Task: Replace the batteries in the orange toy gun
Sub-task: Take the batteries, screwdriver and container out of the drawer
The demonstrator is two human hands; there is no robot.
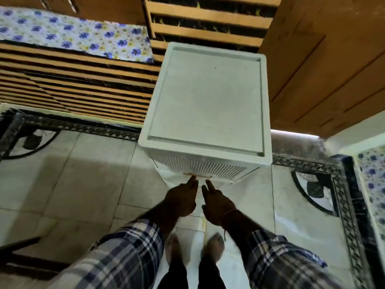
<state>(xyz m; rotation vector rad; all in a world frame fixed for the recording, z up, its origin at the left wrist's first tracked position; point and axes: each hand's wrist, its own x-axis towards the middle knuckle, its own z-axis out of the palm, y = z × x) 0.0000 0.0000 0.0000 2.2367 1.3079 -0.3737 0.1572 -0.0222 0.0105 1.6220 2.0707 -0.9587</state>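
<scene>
Hands at white drawer cabinet, left hand and right hand fingers straight, drawers closed

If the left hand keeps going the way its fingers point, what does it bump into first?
Probably the orange handle on the white cabinet's drawer front; the left hand's fingertips look almost on it already.

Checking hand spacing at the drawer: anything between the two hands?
Head view: nothing held between left hand and right hand; only pale floor tile and the white drawer unit front show in the gap.

one white drawer cabinet, two hands, left, right, two bare feet
</scene>
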